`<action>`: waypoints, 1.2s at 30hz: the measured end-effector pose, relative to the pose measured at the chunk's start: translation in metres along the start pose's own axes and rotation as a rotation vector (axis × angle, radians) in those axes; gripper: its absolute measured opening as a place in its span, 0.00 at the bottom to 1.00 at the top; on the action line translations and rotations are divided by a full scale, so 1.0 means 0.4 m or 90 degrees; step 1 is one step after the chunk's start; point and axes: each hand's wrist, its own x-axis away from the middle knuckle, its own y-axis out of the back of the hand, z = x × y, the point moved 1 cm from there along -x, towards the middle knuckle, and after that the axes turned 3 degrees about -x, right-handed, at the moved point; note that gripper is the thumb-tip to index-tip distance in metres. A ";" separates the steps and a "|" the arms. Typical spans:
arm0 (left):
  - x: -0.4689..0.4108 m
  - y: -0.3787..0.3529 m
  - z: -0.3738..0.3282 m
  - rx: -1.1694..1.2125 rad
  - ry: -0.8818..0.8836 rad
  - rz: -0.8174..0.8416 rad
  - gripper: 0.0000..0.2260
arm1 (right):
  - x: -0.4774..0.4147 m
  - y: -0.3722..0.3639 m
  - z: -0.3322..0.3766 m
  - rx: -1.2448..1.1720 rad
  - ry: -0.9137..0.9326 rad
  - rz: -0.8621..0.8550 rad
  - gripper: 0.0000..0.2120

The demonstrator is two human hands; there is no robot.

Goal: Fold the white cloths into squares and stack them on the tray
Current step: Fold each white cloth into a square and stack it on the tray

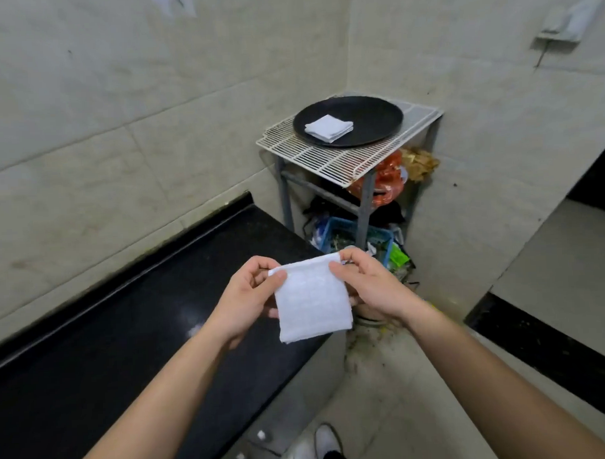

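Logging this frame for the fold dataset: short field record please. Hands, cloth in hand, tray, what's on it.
left hand: pinches top left corner of held cloth
right hand: pinches its top right corner
held cloth: white, folded, hangs in the air between both hands
tray: black, round, on wire rack
on tray: folded white cloths, count unclear
counter: black, lower left

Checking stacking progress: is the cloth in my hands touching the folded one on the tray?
Apart. Head view: the held cloth hangs in the air, well short of the folded cloth on the tray.
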 end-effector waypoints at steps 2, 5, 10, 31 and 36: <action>-0.118 -0.039 -0.011 0.010 0.004 0.028 0.04 | -0.060 0.079 0.029 0.034 -0.021 -0.026 0.07; -0.272 -0.086 -0.048 0.031 0.023 0.064 0.03 | -0.139 0.176 0.095 0.068 -0.058 -0.054 0.10; -0.490 -0.129 -0.156 0.070 0.033 0.128 0.11 | -0.270 0.318 0.208 0.063 -0.055 -0.092 0.10; -1.146 -0.261 -0.312 0.085 0.089 -0.193 0.14 | -1.012 0.725 0.389 0.103 -0.064 0.054 0.12; -1.264 -0.269 -0.319 0.154 0.146 -0.316 0.12 | -1.211 0.769 0.413 0.088 -0.093 0.137 0.18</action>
